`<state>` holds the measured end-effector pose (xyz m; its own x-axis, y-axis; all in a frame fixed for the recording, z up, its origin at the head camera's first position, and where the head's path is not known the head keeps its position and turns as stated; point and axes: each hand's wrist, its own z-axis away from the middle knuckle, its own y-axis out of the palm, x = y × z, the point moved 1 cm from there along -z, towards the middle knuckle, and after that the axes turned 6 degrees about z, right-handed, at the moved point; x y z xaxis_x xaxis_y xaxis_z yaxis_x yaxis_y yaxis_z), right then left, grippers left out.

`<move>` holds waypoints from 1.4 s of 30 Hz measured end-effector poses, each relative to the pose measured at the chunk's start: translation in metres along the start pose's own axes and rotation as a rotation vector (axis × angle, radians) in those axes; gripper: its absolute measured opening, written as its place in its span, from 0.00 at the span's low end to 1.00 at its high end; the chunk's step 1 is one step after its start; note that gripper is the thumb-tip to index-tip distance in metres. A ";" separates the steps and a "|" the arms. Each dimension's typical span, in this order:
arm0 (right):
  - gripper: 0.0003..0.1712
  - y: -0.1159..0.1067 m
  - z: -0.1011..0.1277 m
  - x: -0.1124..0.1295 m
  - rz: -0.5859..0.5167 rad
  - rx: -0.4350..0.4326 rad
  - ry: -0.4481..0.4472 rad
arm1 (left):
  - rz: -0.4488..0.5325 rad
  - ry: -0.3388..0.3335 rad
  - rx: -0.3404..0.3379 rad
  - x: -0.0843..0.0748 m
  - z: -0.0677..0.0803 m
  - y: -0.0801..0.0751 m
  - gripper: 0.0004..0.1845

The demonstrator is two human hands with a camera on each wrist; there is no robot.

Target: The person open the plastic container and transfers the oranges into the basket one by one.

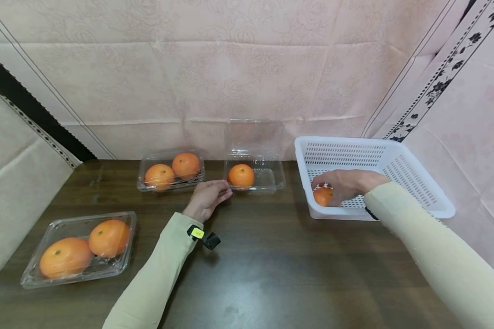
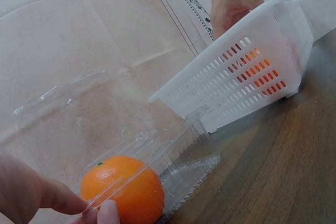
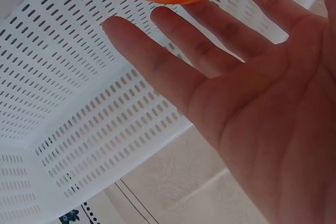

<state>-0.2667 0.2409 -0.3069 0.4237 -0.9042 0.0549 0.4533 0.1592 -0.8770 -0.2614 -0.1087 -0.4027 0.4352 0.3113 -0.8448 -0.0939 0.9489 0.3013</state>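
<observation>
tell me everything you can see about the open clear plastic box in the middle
The open clamshell box is thin, clear, glossy plastic with ribbed edges. Its hinged lid stands raised against the pink cloth backdrop. It sits on the dark wooden table, between a closed box of two oranges and the white basket. One orange lies in its left half; the right half is bare. The left hand pinches its front left rim.

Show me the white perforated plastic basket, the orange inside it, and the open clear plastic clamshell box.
White perforated plastic basket [image 1: 432,194]: head view, right side wall.
Round orange in the basket [image 1: 322,196]: head view, its visible front.
Open clear plastic clamshell box [image 1: 267,176]: head view, bare tray part.
</observation>
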 end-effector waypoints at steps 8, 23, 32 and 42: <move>0.37 -0.003 0.005 -0.002 -0.014 -0.031 0.006 | 0.003 0.010 0.003 0.000 0.000 0.001 0.18; 0.41 -0.013 0.014 -0.004 -0.046 -0.148 -0.021 | -0.024 0.021 -0.004 0.001 -0.003 0.003 0.18; 0.42 -0.026 0.017 0.000 -0.030 -0.193 -0.065 | -0.022 0.016 -0.003 0.000 -0.001 0.000 0.18; 0.41 -0.039 0.014 0.010 0.008 -0.242 -0.083 | 0.005 0.021 0.011 0.000 0.000 -0.001 0.18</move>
<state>-0.2692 0.2315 -0.2654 0.4939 -0.8660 0.0777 0.2527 0.0575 -0.9658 -0.2608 -0.1097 -0.4031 0.4156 0.3169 -0.8525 -0.0857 0.9468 0.3102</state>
